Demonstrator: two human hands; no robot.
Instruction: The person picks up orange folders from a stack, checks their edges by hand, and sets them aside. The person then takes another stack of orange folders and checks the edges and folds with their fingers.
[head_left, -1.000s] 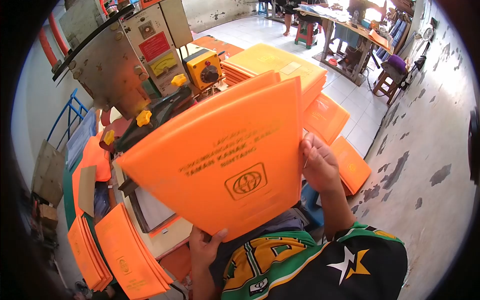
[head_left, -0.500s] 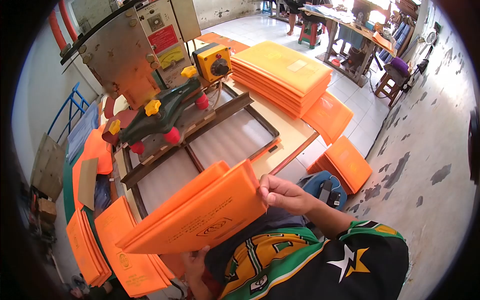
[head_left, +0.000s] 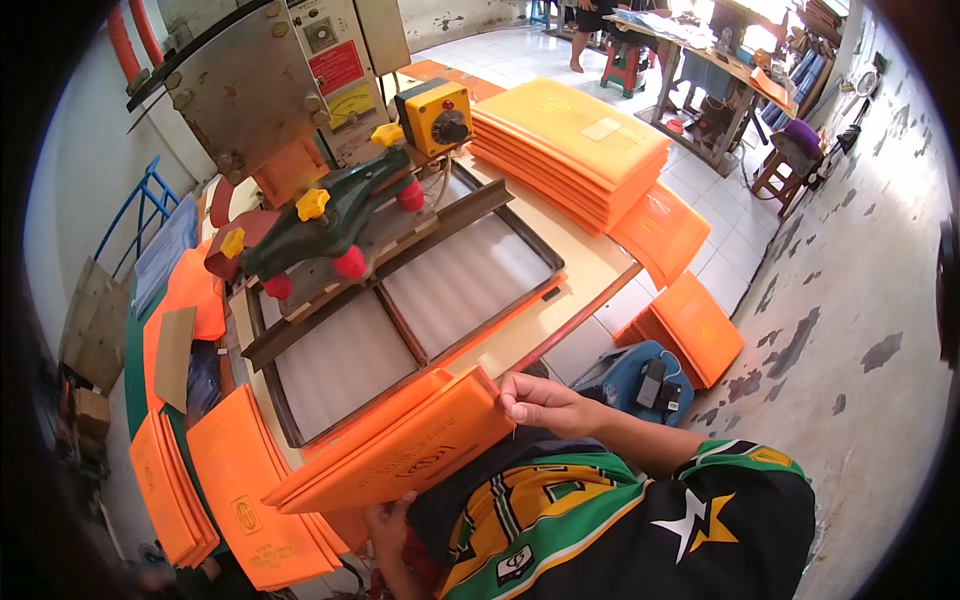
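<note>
A small stack of orange printed folders is tilted over my lap, at the near edge of the machine's table. My right hand has its fingers pinched at the folders' right end, with a thin strand hanging below them. Under the folders' lower edge is my left hand, partly hidden, its thumb against them. Just beyond the folders lies a dark metal frame with pale panels, under the green clamp with yellow knobs.
A tall folder stack stands at the table's far right. More folders sit lower right, beside a blue object. Other folders hang at the left. A person's leg shows at the back.
The folders have come down from upright in front of me to a low tilt near my lap, uncovering the machine's frame. Both hands moved down with them, the right one also leftward.
</note>
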